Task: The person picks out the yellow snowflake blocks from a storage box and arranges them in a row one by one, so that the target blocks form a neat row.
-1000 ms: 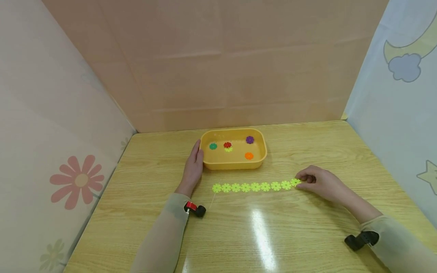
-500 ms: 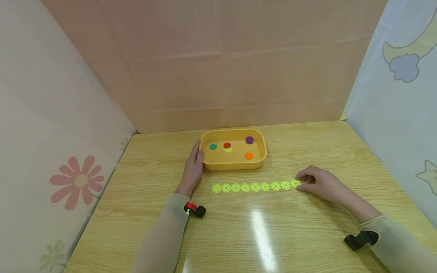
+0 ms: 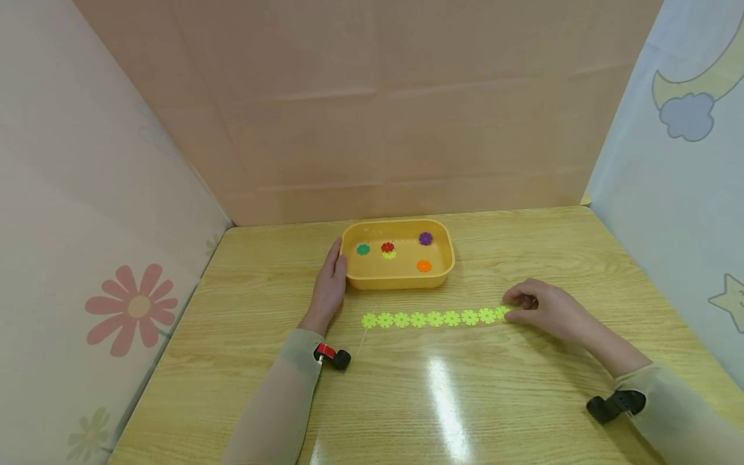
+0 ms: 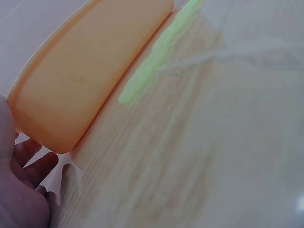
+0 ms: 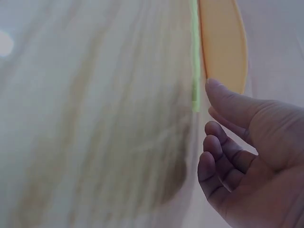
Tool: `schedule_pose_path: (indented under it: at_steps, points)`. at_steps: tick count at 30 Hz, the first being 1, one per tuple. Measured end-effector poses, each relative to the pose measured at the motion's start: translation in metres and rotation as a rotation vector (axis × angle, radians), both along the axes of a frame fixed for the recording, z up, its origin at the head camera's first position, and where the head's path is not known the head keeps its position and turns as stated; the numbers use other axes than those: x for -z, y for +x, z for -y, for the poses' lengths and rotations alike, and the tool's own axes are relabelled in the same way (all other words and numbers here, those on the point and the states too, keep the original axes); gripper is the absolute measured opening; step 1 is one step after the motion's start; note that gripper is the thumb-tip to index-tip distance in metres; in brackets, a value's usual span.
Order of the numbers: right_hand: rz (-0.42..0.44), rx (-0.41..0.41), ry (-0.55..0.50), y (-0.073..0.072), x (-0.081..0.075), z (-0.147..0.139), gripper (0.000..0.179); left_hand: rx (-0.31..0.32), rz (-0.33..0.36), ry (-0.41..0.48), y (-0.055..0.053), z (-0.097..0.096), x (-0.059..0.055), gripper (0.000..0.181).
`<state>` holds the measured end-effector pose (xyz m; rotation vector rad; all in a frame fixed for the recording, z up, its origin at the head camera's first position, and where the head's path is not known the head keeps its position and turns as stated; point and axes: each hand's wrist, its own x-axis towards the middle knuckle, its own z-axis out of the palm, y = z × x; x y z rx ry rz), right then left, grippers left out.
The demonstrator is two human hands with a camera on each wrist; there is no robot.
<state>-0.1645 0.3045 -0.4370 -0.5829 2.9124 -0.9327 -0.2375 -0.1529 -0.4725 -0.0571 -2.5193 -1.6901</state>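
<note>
A row of several lime-green flower discs (image 3: 434,319) runs joined across the table, in front of a yellow tray (image 3: 398,282). My right hand (image 3: 546,310) is at the row's right end, index finger and thumb parted around the last disc. In the right wrist view, the thumb and fingertips (image 5: 206,164) stand apart from the green strip (image 5: 195,57), the other fingers loosely bent. My left hand (image 3: 328,290) rests against the tray's left end, fingers along its side. The left wrist view has bent fingers (image 4: 40,168) by the tray's corner.
Inside the tray lie single flower discs: teal (image 3: 363,249), red (image 3: 387,247) over a lime-green one (image 3: 389,256), purple (image 3: 425,239) and orange (image 3: 423,266). Beyond the wooden table (image 3: 494,400) rise a pinkish back wall (image 3: 378,129) and patterned side walls.
My right index finger has lifted and its gap to the thumb has widened; the end disc has sunk slightly. The left hand and tray have stayed put.
</note>
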Motion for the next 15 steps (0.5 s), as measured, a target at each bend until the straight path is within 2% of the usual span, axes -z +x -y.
schedule_pose_path:
  at_steps: [6, 15]
  points:
    - [-0.051, 0.018, -0.011, -0.008, -0.015, 0.010, 0.033, 0.001, 0.002, 0.000, -0.001, 0.001, 0.001, 0.060]
    - [-0.100, 0.004, -0.049, -0.023, -0.041, 0.047, 0.033, 0.002, -0.007, 0.001, -0.001, 0.000, 0.000, 0.060]
